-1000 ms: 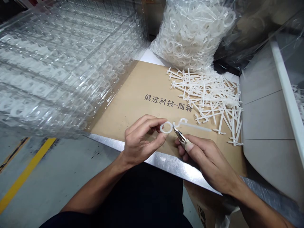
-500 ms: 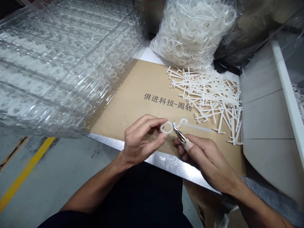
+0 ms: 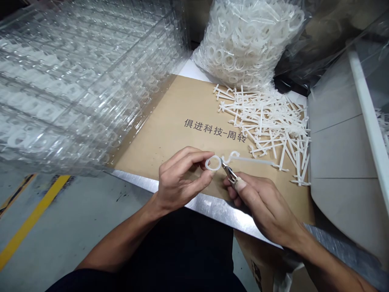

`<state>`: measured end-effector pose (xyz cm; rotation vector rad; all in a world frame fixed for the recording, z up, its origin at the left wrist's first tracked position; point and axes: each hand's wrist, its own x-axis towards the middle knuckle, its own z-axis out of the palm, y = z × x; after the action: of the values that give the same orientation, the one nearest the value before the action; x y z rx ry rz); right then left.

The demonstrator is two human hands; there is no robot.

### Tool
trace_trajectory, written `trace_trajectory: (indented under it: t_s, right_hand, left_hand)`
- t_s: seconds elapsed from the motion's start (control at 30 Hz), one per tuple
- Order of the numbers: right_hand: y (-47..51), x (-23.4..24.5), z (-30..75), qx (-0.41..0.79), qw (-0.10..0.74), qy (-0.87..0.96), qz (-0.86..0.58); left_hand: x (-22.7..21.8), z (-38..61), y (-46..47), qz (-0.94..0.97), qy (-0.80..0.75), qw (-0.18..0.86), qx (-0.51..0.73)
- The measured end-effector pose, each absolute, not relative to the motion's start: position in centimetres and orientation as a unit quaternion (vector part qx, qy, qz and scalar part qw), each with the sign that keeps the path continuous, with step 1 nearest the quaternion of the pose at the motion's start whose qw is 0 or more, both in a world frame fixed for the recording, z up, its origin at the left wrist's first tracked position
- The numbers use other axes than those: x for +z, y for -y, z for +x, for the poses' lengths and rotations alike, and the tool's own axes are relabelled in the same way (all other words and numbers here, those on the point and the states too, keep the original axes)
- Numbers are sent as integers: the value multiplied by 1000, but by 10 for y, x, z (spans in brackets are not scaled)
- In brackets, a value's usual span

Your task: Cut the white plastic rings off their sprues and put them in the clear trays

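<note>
While the left hand still pinches a plastic ring, the right hand grips small cutters.

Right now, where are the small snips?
In the head view, the snips sit in the right hand, tips at the white plastic ring that the left hand holds.

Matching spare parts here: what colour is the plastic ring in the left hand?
The plastic ring is milky white; it shows best in the head view.

Soft, even light, glare on the steel table edge; the bowed frame borders look slightly blurred.
</note>
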<state>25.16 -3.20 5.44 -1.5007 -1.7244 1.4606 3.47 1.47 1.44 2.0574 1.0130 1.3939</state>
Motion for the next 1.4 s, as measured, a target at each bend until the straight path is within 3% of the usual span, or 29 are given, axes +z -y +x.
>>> trace_trajectory:
  t_s: [0.3, 0.7, 1.4]
  right_hand:
    - [30, 48, 247, 505, 225, 628, -548]
    - [27, 41, 253, 583, 266, 558, -528]
    - [27, 44, 253, 592, 262, 550, -527]
  left_hand:
    - [12, 35, -16, 734, -373, 233, 516]
    - [10, 35, -19, 712, -368, 225, 554]
    - [11, 35, -18, 716, -360, 220, 556]
